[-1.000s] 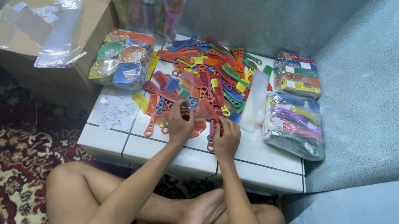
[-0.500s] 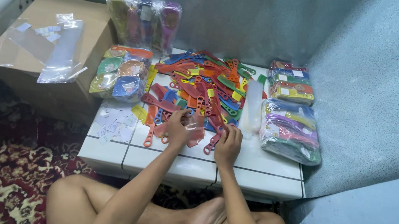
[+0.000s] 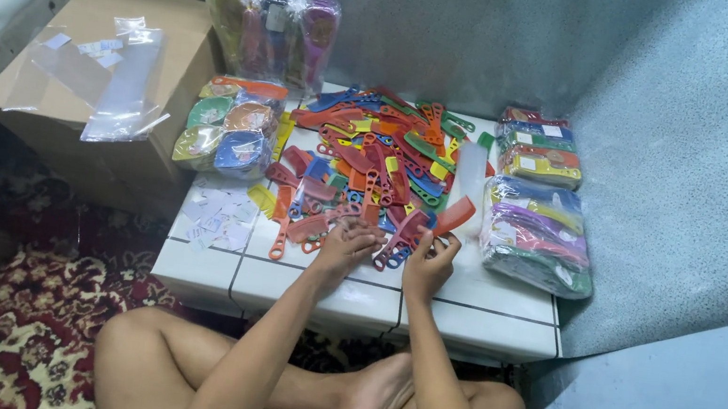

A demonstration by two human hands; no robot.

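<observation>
Right hand point(image 3: 427, 266) raised red comb point(image 3: 449, 218) | comb above grip, tilted

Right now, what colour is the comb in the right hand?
Red-orange comb, held by the right hand; head view.

Dim, even overhead light, soft shadows, mild wide-angle bending at the edges

Red plastic comb point(image 3: 450, 219) pinched in right hand point(image 3: 427, 266), tilted up to the right, loose multicoloured comb pile point(image 3: 370, 163) just beyond left hand point(image 3: 345, 247)
</observation>
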